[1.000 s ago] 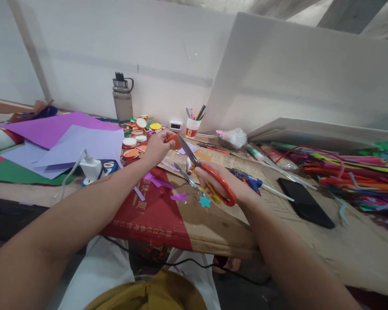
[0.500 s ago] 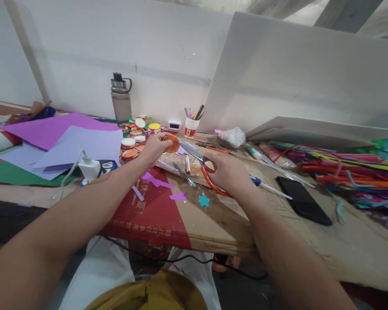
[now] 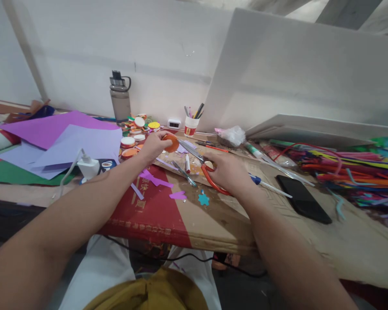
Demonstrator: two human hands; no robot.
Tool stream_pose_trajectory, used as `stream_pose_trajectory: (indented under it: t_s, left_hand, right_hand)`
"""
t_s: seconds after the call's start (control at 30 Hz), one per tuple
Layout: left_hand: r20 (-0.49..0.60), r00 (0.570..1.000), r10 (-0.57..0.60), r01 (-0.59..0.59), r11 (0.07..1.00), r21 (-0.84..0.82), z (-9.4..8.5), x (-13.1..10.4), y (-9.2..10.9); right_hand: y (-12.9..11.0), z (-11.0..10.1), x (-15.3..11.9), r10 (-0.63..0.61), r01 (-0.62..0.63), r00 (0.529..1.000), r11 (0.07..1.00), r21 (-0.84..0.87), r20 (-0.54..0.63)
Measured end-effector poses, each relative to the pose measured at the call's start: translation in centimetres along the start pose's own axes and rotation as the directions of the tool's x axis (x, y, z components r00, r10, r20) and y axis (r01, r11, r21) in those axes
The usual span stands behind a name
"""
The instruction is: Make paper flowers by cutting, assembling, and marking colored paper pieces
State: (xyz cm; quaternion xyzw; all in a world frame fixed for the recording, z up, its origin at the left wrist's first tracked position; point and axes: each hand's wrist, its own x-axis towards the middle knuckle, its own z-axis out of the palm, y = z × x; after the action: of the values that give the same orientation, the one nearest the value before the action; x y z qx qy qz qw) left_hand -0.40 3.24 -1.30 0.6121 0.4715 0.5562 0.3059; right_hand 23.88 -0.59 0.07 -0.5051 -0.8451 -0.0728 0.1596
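Between the fingers of my left hand point(image 3: 155, 146) is a round orange disc point(image 3: 172, 144), its exact material unclear. My right hand point(image 3: 224, 170) grips scissors point(image 3: 194, 151) by their orange-red handles, and the blade tips reach the disc's right edge. Under my hands, on the cardboard, lie a white-and-red marker point(image 3: 187, 164), a slim metallic tool point(image 3: 185, 174) and purple paper scraps point(image 3: 157, 178). Nearer to me is a small teal flower-like cutout point(image 3: 203, 198). Several round lids or discs point(image 3: 128, 142) are grouped beyond my left wrist.
Purple and lilac sheets point(image 3: 80, 148) cover the left side, with a white plug point(image 3: 89, 167) before them. A water bottle point(image 3: 120, 100) and a paper cup of pens point(image 3: 192, 126) stand near the wall. To the right lie a black phone point(image 3: 302, 199) and colourful pipe cleaners point(image 3: 352, 172).
Both hands keep nearly the same place, the left still on the orange disc and the right on the scissors. The view has shifted very slightly.
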Motion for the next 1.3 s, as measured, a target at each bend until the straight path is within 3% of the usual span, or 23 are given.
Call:
stream_pose_trajectory:
  t_s: [0.2,0.4,0.83,1.3]
  left_hand:
    - [0.016,0.999,0.04,-0.041,0.993,0.111,-0.4,0.2,-0.2]
    - [0.035,0.999,0.021,-0.023,0.998,0.064,-0.4,0.3,-0.4]
    - [0.102,0.975,-0.199,0.222,0.913,-0.343,0.4,-0.3,0.9]
    - [0.215,0.964,-0.159,0.245,0.848,-0.471,0.1,-0.1,0.3]
  right_hand:
    - [0.6,0.4,0.1,-0.005,0.002,1.0,0.993,0.119,0.022]
    - [0.8,0.4,0.1,-0.052,0.035,0.997,0.967,0.251,0.064]
    - [0.2,0.3,0.1,-0.054,0.057,0.998,0.995,0.079,-0.044]
    - [-0.2,-0.4,-0.1,-0.023,0.024,1.0,0.999,0.024,-0.016]
